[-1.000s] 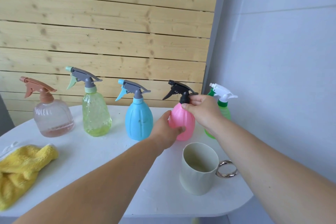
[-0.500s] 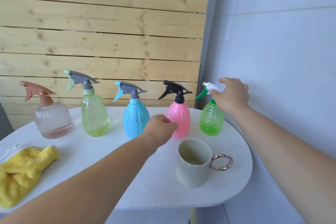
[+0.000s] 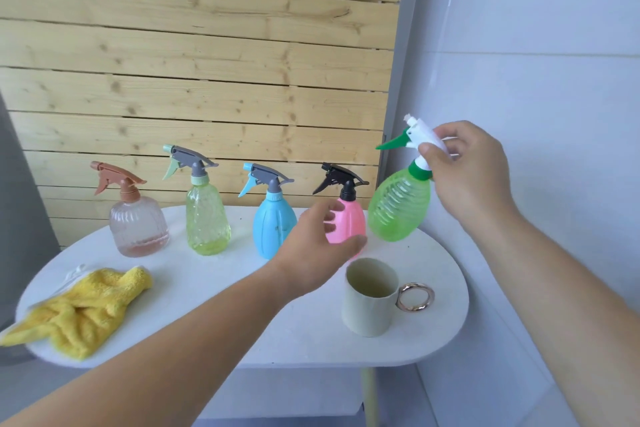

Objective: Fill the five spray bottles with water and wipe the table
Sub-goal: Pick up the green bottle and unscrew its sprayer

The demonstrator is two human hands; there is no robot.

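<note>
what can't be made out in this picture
All in the head view:
- pink bottle, lower front: behind the left hand.
- green bottle, spray head rear: under the right hand.
- blue bottle, water level: opaque body.
- mug, contents: shaded inside.

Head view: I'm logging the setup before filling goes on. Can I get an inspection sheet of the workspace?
Surface: white table with rounded ends.
Job's things: clear bottle, yellow-green bottle, blue bottle and pink bottle stand in a row; green bottle held off the table, tilted; yellow cloth crumpled at the left end.
Clutter: pale mug, upright, near the front edge.
Grips: right hand pinches the green bottle's white spray head; left hand open, in front of the pink bottle.
Cables: nothing seen.
Surroundings: wood plank wall behind, pale wall on the right.
</note>
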